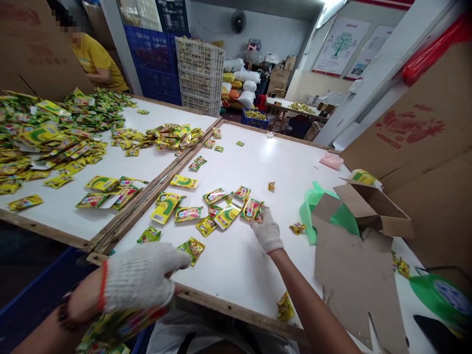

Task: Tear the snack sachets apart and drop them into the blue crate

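My left hand (pixel 143 276), in a white knitted glove with an orange cuff edge, is over the table's front edge. Its index finger reaches to a green-and-yellow snack packet (pixel 193 250); thumb and finger are apart. My right hand (pixel 267 232), gloved too, has its fingertips closed at the edge of a red-and-green packet (pixel 252 209). Around them lie more packets, such as a yellow packet with a banana design (pixel 165 207) and a yellow opened flat carton (pixel 227 215). Below my left hand, blurred packets (pixel 118 330) fill a container.
A wooden rail (pixel 155 184) divides the white table (pixel 236 265). Big packet heaps (pixel 47 132) cover the left part. On the right are an open cardboard box (pixel 372 204), a green bag (pixel 313 196) and a cardboard sheet (pixel 354 275). Another person (pixel 99 61) stands at far left.
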Available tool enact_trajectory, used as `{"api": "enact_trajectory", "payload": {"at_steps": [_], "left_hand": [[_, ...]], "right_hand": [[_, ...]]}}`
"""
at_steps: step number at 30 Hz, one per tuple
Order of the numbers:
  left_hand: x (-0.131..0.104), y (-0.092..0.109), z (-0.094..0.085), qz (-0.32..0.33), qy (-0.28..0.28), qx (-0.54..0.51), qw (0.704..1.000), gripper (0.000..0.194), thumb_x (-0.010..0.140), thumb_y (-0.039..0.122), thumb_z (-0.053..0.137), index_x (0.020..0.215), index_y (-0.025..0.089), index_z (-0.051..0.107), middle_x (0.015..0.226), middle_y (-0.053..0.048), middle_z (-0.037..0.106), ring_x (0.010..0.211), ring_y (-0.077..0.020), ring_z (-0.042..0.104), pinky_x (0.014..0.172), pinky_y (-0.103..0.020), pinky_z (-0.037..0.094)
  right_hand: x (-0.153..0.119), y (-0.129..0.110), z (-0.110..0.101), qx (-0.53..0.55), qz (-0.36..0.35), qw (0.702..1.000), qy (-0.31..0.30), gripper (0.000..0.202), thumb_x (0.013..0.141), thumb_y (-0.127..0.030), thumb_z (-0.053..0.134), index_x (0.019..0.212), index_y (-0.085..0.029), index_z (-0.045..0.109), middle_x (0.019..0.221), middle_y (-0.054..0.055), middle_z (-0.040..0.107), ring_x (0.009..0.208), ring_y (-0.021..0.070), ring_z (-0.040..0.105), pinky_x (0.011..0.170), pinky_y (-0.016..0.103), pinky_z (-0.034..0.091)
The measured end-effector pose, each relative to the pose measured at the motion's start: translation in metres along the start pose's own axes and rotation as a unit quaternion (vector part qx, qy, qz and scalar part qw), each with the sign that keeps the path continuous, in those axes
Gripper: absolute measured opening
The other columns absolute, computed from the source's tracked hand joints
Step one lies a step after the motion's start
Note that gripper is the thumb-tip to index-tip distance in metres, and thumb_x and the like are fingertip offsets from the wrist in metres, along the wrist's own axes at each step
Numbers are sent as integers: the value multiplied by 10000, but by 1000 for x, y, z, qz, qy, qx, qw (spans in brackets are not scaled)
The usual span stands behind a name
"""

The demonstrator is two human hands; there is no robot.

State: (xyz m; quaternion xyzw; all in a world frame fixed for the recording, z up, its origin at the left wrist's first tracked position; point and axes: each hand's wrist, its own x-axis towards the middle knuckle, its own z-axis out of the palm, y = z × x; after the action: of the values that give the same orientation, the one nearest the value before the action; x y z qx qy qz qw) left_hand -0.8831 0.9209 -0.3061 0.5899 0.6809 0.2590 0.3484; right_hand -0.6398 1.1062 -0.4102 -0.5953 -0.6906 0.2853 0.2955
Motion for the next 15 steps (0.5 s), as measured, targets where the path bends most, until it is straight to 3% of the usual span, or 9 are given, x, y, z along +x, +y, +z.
{"api": "enact_trajectory", "payload": {"at_steps": [1,3,5,7,10,12,15], "left_hand": [[-4,-2,-9,-15,-1,25,1000,207,435,211,727,634,239,676,526,46,551,528,-136,476,545,-227,301],[-3,-2,-9,3,-27,42,999,306,481,273,735,782,248,690,668,24,616,632,-164,535,591,-235,345],[11,-1,11,22,-17,-33,999,296,592,320,685,873,227,660,800,-3,634,722,-174,562,631,-239,389],[34,1,43,14,-3,-141,990,278,701,331,594,943,196,601,862,-26,617,734,-161,569,606,-232,418],[68,3,94,-8,70,-284,956,323,724,323,578,996,163,507,929,-55,577,795,-163,577,613,-234,455],[82,3,122,-4,123,-336,934,397,661,293,659,984,165,468,959,-59,561,869,-175,577,705,-255,476],[84,3,150,-9,94,-369,925,423,651,257,679,983,181,430,878,-30,584,794,-165,601,686,-264,493]], "right_hand": [[14,-1,4,-10,17,1000,15,683,665,-312,619,1297,-163,407,1032,150,645,954,302,601,829,446,437],[35,-5,10,-21,45,998,30,764,591,-300,686,1292,-159,417,935,157,665,923,336,606,819,478,420],[44,-9,13,-17,55,998,32,794,549,-248,703,1287,-162,424,890,146,672,895,338,613,807,480,422],[38,-11,14,0,51,998,24,793,561,-231,681,1301,-180,403,897,120,678,852,306,630,781,447,449],[5,-10,10,58,26,998,-3,698,622,-250,626,1281,-210,398,980,71,672,847,232,640,751,350,498],[-26,-4,6,164,-1,985,-45,568,652,-242,596,1199,-194,448,1033,66,656,886,209,632,762,319,513],[-73,6,0,297,-12,947,-125,401,673,-222,595,1062,-179,508,1024,77,657,890,216,627,767,340,527]]}}
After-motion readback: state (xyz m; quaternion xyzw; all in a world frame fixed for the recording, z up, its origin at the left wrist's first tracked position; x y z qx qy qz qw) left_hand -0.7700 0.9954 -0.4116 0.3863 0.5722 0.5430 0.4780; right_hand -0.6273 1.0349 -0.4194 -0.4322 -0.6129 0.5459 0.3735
